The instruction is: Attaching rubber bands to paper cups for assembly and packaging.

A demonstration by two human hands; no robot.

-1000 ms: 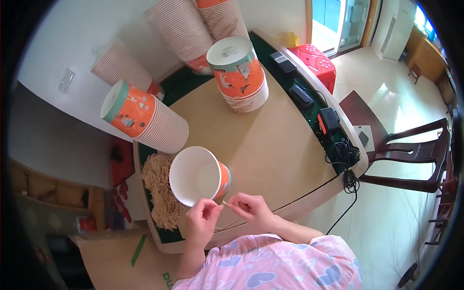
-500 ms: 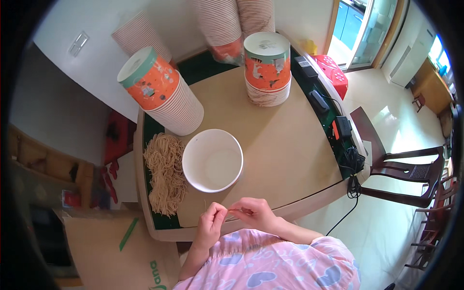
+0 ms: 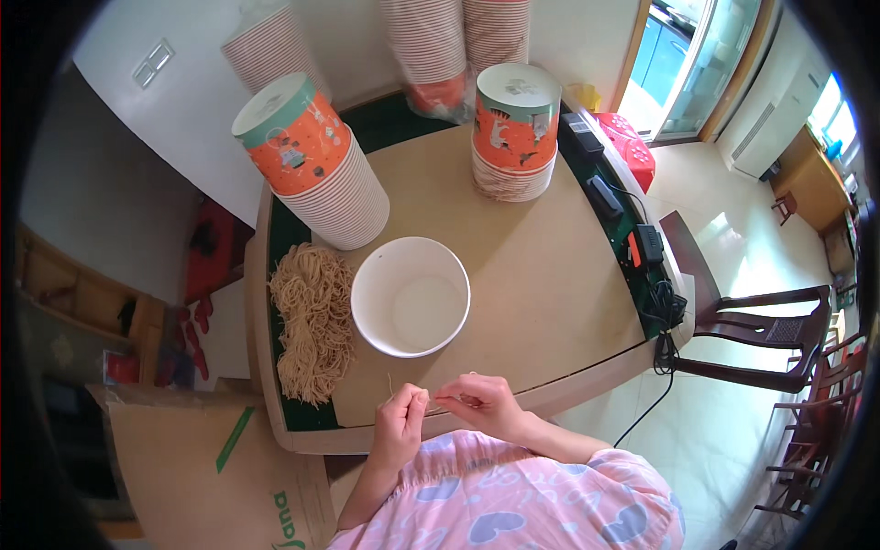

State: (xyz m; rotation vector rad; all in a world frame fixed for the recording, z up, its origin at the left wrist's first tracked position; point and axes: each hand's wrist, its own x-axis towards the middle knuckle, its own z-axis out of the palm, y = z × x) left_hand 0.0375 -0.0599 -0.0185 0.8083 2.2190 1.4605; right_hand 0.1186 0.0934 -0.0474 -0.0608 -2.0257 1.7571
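Close to the table's near edge, my left hand is closed in a pinch on a thin tan string, whose loose end sticks up above the fingers. My right hand, just beside it, also pinches the string, with a short stretch between the two hands. Just beyond them stands a white paper bucket, its open mouth facing up and only its pale bottom visible inside. A heap of tan strings lies to the left of the bucket.
A tilted stack of orange-and-green paper buckets and an upright stack stand farther back. More bagged stacks rest by the wall. Power adapters and a cable bundle line the right edge. A cardboard box is at lower left.
My hands have drawn slightly apart, leaving a small gap between the fingertips with string across it. The view has shifted a little; the buckets and string heap stay in place.
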